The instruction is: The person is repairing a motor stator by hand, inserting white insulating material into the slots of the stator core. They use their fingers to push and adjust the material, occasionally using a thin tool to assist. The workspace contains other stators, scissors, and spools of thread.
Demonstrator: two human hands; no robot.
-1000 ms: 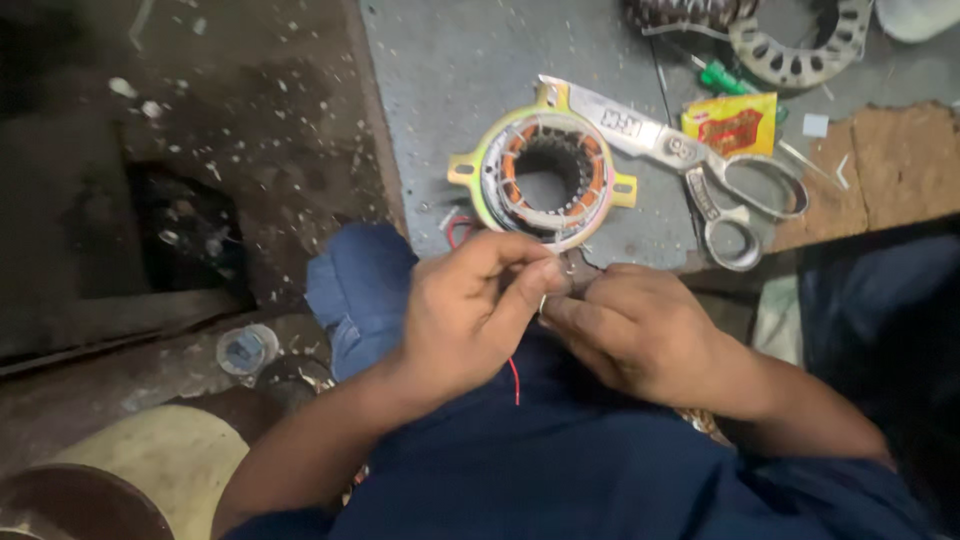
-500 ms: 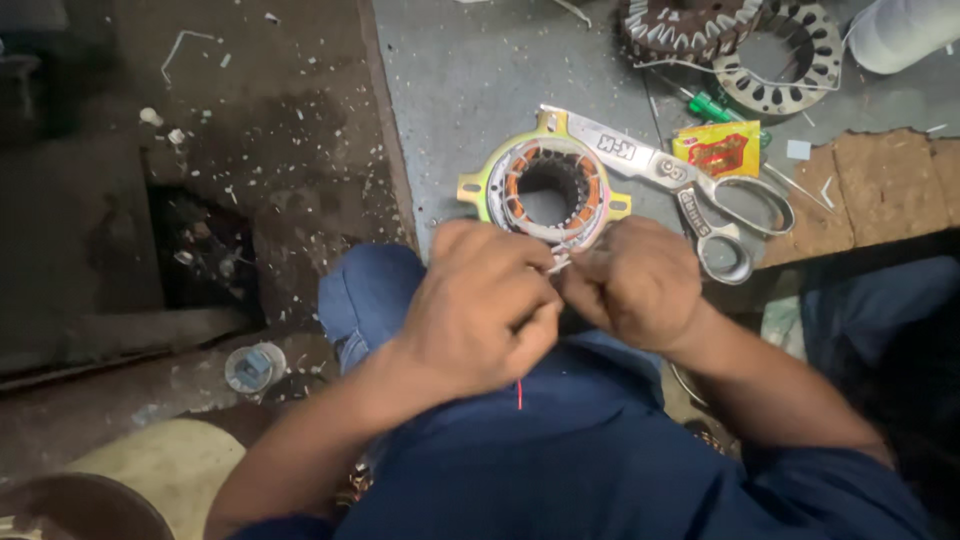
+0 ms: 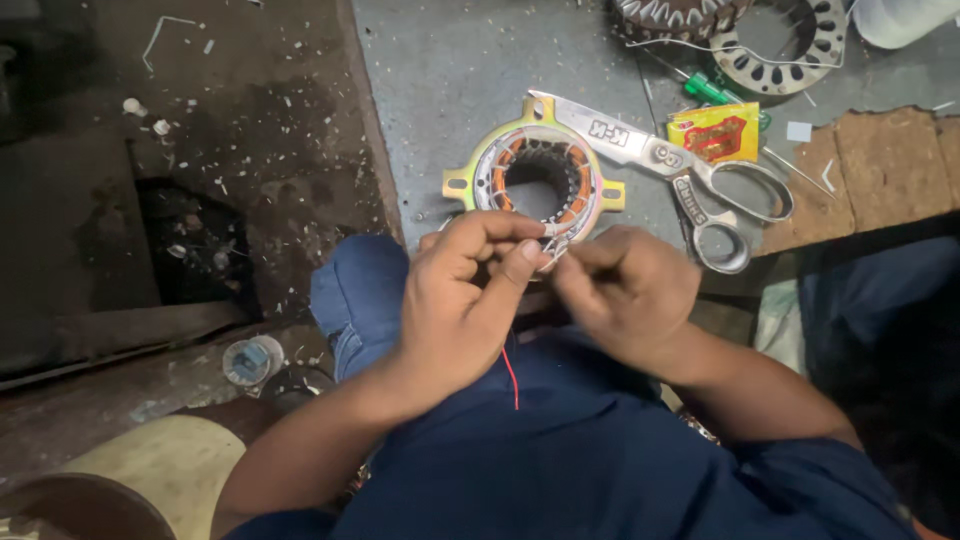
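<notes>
Thin wires [image 3: 553,243] are pinched between left hand [image 3: 462,300] and right hand [image 3: 630,295] — just below motor stator [image 3: 535,180]; scissors [image 3: 690,175] lie beside.

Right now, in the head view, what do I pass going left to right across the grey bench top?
Stator ring with yellow lugs → scissors → red and yellow packet → brown board.

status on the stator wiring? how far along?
Looks done: the stator on the grey bench already carries copper windings in its slots. In hand: left hand and right hand pinch thin lead wires at its near edge in a fingertip grip; a red wire hangs below. Left: the leads look loose; scissors lie unused beside it.
</notes>
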